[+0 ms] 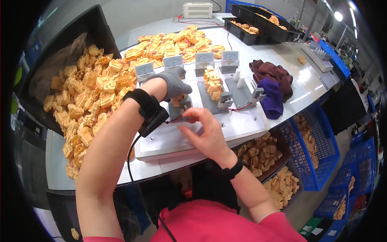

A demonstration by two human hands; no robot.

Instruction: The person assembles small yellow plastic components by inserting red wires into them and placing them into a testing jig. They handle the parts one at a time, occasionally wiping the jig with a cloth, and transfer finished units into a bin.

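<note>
My left hand (172, 84), in a grey glove, is bent over the second test fixture from the left. Its fingers are closed round a yellow-orange plastic part (179, 98), mostly hidden under the glove. Just in front, my bare right hand (206, 135) has its thumb and index finger apart, the index tip close to the fixture's small metal clamp block (184, 105) and red wires. Whether that fingertip touches is unclear. Another plastic part (213, 83) stands on the grey fixture plate (207, 99) to the right. Several grey-framed dial meters (204, 61) line the back of the white board (201, 135).
Left, a tipped black bin (96, 28) spills plastic parts (96, 82); more parts (177, 42) lie behind the meters. Brown and purple cloths (272, 97) lie right of the fixtures. Black trays (246, 36) stand far right, a power unit (197, 10) behind, blue crates (322, 149) below right.
</note>
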